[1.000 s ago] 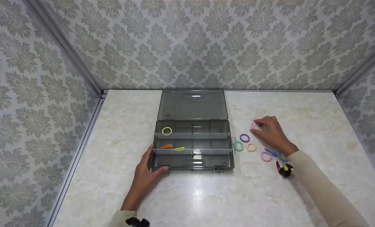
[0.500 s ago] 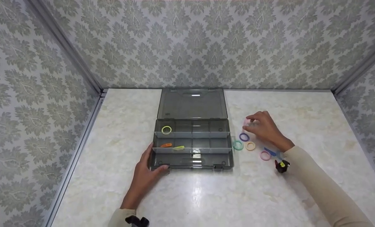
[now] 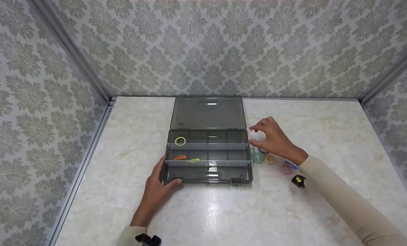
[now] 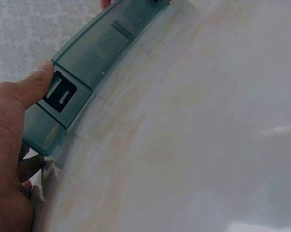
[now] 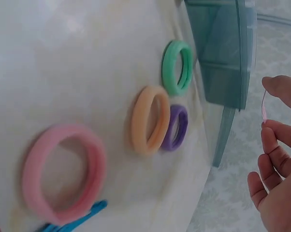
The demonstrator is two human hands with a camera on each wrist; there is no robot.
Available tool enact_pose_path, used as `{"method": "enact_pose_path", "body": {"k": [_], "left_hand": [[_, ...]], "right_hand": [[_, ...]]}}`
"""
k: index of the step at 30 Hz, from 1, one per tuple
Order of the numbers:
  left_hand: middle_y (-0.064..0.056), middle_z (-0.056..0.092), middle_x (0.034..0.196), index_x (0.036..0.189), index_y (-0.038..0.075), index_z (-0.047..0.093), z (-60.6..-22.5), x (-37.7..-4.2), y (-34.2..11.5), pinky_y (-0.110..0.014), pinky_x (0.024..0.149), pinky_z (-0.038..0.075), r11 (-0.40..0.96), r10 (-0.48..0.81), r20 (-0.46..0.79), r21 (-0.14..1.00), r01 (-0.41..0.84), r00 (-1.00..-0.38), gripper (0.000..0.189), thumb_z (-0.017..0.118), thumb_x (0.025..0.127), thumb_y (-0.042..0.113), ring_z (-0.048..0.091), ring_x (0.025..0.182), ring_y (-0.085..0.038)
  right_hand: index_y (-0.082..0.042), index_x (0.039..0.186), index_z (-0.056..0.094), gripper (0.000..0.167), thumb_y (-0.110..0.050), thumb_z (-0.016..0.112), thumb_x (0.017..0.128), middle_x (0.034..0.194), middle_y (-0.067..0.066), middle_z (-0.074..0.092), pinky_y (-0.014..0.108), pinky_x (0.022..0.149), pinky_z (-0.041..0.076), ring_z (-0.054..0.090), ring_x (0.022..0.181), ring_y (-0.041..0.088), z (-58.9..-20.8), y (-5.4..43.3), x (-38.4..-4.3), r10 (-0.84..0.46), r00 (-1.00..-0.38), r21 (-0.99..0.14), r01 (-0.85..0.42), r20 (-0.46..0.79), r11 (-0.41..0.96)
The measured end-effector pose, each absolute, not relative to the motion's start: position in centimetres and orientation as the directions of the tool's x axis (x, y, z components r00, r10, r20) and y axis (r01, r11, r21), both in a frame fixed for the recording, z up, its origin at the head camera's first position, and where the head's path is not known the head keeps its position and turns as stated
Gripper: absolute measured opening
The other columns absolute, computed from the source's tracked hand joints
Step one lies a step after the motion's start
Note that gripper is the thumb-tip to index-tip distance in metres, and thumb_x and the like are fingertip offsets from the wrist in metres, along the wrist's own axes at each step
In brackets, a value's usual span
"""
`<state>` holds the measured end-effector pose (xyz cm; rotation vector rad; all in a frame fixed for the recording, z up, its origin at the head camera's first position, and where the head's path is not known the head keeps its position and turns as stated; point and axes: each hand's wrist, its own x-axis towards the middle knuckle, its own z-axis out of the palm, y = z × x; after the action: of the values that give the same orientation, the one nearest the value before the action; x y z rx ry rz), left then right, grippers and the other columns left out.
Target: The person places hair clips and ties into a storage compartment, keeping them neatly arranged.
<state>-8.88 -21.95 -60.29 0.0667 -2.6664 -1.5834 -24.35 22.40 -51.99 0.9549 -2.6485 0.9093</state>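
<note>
– "Leftward of its earlier spot, the right hand point(image 3: 275, 137) is now hovering by the right edge of the grey box point(image 3: 203, 182), and the pink piece point(image 5: 264, 115) is travelling with it. The left hand point(image 3: 159, 186) is staying put!"

– "How are we reading those fingers?"

– "We're seeing the right thumb and forefinger standing moderately apart, pinching the thin pink piece between their tips, while the other fingers are curling loosely. At lower centre-left of the head view, the left hand is gripping the box's near-left corner, thumb pressing on the front wall."

– "And the relation we're watching?"

– "Pink piece against right wall, we're judging. In the head view its long axis is running roughly up and down the frame, about in line with that wall, and the top row is lying immediately left of the fingertips. Clearly the right hand is the nearer one. Over the rim or just beside it? We're not able to tell."

– "Anything already inside?"

– "A yellow ring point(image 3: 175, 141) is resting at the top row's left end; an orange clip point(image 3: 180, 157) and a yellow clip point(image 3: 194, 160) are lying in the middle row. Right of the box, a green ring point(image 5: 168, 70) is sitting close."
</note>
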Motion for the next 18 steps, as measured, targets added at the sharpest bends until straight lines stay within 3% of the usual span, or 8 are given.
{"method": "enact_pose_path", "body": {"k": [8,14,18], "left_hand": [[-0.013,0.034,0.178,0.177,0.022,0.027,-60.3,-8.8,-22.0,-0.054,0.136,0.026,0.461,-0.057,0.021,0.887,-0.008,-0.998,0.115,0.093,0.088,0.051,0.029,0.166,-0.033],[-0.014,0.035,0.177,0.177,0.021,0.027,-60.5,-8.9,-21.9,-0.054,0.136,0.027,0.46,-0.05,0.04,0.888,0.012,-0.998,0.114,0.093,0.088,0.05,0.03,0.165,-0.034],[-0.015,0.036,0.176,0.176,0.02,0.029,-60.4,-8.9,-22.0,-0.056,0.135,0.028,0.459,-0.049,0.051,0.888,0.023,-0.997,0.113,0.094,0.088,0.047,0.031,0.165,-0.036]], "right_hand": [[-0.005,0.122,0.08,0.039,-0.02,0.096,0.09,0.111,0.012,0.067,0.056,0.089,0.047,0.053,0.104,0.033,-52.0,19.6,-24.2,-0.624,-0.648,-0.347,-0.762,0.437,0.547],[-0.005,0.123,0.081,0.045,-0.023,0.099,0.086,0.111,0.011,0.065,0.053,0.088,0.048,0.052,0.103,0.031,-52.1,17.8,-24.1,-0.669,-0.593,-0.307,-0.805,0.447,0.508],[-0.006,0.123,0.08,0.047,-0.027,0.099,0.086,0.113,0.011,0.065,0.051,0.088,0.047,0.052,0.102,0.03,-52.2,16.7,-24.2,-0.728,-0.506,-0.236,-0.862,0.462,0.449]]}}
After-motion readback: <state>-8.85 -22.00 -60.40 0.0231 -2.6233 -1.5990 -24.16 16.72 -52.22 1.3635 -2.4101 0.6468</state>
